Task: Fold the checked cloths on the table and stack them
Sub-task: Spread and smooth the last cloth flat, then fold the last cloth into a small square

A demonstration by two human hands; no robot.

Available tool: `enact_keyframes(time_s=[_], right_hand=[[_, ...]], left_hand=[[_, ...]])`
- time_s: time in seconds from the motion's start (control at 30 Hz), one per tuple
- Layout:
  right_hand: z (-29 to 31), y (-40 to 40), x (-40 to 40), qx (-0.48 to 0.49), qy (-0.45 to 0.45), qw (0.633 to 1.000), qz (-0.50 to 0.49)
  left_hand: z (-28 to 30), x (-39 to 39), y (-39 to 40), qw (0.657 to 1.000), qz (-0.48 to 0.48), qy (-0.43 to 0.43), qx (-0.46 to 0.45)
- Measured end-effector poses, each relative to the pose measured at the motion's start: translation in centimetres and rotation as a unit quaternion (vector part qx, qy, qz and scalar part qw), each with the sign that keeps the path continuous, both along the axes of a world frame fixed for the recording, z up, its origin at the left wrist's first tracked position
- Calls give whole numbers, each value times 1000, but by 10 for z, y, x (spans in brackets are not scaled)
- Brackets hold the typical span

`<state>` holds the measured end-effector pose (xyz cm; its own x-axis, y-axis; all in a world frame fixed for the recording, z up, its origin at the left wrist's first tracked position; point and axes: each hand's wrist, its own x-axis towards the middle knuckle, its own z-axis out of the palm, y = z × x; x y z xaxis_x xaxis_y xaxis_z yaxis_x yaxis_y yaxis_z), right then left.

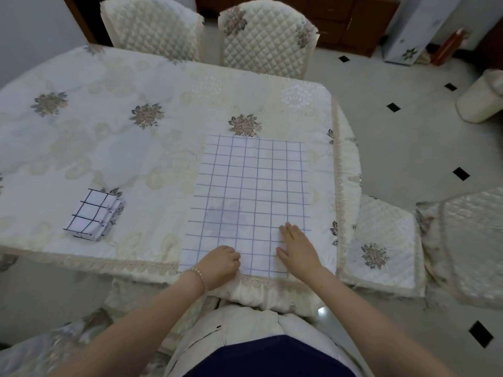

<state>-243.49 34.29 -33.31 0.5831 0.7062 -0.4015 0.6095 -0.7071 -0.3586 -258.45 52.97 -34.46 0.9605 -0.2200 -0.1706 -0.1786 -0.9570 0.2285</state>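
Large white cloth with a blue check (250, 202) lies spread flat on the table (109, 148), near the table's right end, its near edge at the table's front edge and its far edge reaching about midway across the top. Faint grey patch on the cloth toward its near-left part.

Right hand (298, 248) rests palm down on the blue-checked cloth's near-right part, fingers straight and close together, pointing away from the person, thumb out to the side. It presses flat, not gripping.

Left hand (219, 261) sits on the same cloth's near edge, just left of the right hand, apart from it. Its fingers are curled under, knuckles up; whether they pinch the cloth's edge cannot be told, since the fingertips are hidden. Bead bracelet (198, 276) on the left wrist.

Folded cloth, white with a dark check (92, 214), lies on the table well to the left of the blue-checked cloth, near the table's front edge. It shows several layers at its right side, so a small stack or a many-fold bundle; cannot tell which.

The table carries a cream tablecloth with grey-brown flower motifs and lace trim. Two quilted chair backs (209, 36) stand at the table's far side. A quilted seat cushion (381, 240) sits just past the table's right end. A pale bin (481, 99) stands on the tiled floor, well right of the table.
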Motion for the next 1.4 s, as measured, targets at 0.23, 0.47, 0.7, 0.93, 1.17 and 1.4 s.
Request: enact_keyframes(time_s=[0.23, 0.47, 0.7, 0.93, 1.17, 1.4], right_hand=[[30, 13, -10, 101, -20, 985, 139], [45, -5, 40, 170, -25, 984, -41], [65, -1, 69, 262, 158, 924, -227], [69, -12, 84, 208, 194, 929, -235], [73, -6, 87, 265, 225, 874, -340], [54, 15, 100, 264, 175, 849, -423]], left_hand=[[43, 29, 17, 951, 240, -6, -193], [85, 49, 57, 938, 280, -37, -203], [79, 38, 94, 968, 212, 123, -53], [86, 22, 124, 865, 366, 184, -290], [73, 28, 130, 704, 521, 61, -479], [51, 53, 118, 626, 606, -60, -487]])
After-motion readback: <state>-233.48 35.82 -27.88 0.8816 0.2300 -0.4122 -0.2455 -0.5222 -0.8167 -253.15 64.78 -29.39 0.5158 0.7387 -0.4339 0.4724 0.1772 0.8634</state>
